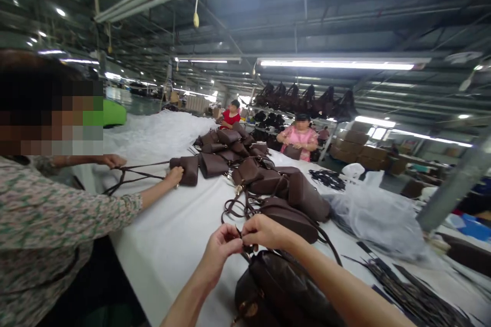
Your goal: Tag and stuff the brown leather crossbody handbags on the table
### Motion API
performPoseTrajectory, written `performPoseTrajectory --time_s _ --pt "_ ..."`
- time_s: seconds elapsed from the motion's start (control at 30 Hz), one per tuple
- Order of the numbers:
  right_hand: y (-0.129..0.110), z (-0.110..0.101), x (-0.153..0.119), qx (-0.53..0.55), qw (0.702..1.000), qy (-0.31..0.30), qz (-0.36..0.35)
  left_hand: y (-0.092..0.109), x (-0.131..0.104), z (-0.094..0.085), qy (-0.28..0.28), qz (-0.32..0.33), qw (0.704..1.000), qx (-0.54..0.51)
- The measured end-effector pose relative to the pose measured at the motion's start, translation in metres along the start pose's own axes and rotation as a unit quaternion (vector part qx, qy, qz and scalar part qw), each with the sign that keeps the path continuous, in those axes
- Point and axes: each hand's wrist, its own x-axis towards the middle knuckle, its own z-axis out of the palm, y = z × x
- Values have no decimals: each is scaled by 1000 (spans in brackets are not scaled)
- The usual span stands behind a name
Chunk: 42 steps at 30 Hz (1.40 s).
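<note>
L hand (pixel 220 253) & R hand (pixel 264 232) meet over the white table (pixel 164 245), thumbs and forefingers of both pinching 1 small dark strap end (pixel 238 231) between them. Exact grip partly hidden. It's just off the top L edge of the near bag (pixel 280 281), a dark, shiny one lying on the table right below the hands, under the R forearm.

Progress, approx.: this bag looks mid-job — fingertips are on the strap end, so prob. that fastening isn't finished; can't tell if it's going on or coming off. Beyond, a heap of brown bags (pixel 274 184) lies w/ straps loose — done or waiting, can't say. At L, a co-worker (pixel 76 219) pulls 1 bag's straps (pixel 146 166) out straight.
</note>
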Motion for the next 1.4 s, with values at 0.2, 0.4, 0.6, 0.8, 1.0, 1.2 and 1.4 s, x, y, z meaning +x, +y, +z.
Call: performPoseTrajectory --time_s 0.2,0.4,0.6,0.8,1.0,1.2,1.4 --pt "6 2 -1 -13 1000 11 -17 -9 0 7 50 25 998 25" --pt "3 0 -4 -35 999 33 -16 -13 -1 2 56 2 998 24" --pt "11 0 -4 -47 998 42 -20 -14 -3 -4 49 4 999 2" --pt "13 2 -2 -40 998 34 -17 -13 -5 0 44 6 999 -29" --pt "8 2 -3 -49 998 32 -18 -16 -4 9 67 26 997 17" --pt "6 1 -6 -51 998 33 -15 -14 -6 10 59 10 998 1" --pt "6 1 -6 -66 997 27 -19 -15 -5 12 67 12 998 -7"
